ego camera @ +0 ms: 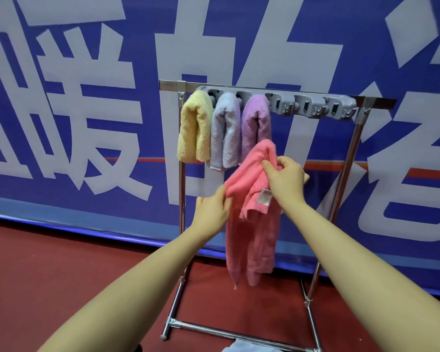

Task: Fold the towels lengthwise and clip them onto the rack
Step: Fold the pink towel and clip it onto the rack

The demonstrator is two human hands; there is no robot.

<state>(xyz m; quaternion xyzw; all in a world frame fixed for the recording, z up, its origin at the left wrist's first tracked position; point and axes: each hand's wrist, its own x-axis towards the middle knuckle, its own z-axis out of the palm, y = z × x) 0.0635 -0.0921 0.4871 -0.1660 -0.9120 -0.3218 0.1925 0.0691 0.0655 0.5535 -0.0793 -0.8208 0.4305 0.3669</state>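
Head view: both hands (214,209) (285,177) pinching pink towel (249,224) before rack (341,174), three towels (225,128) clipped behind.

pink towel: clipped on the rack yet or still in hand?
In hand. Both the left hand and right hand grip the pink towel below the rack, loosely bunched.

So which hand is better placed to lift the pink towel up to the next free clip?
Probably the right hand: it grips the pink towel at its upper bunch, nearest the free clip beside the purple towel. The left hand pinches a lower edge.
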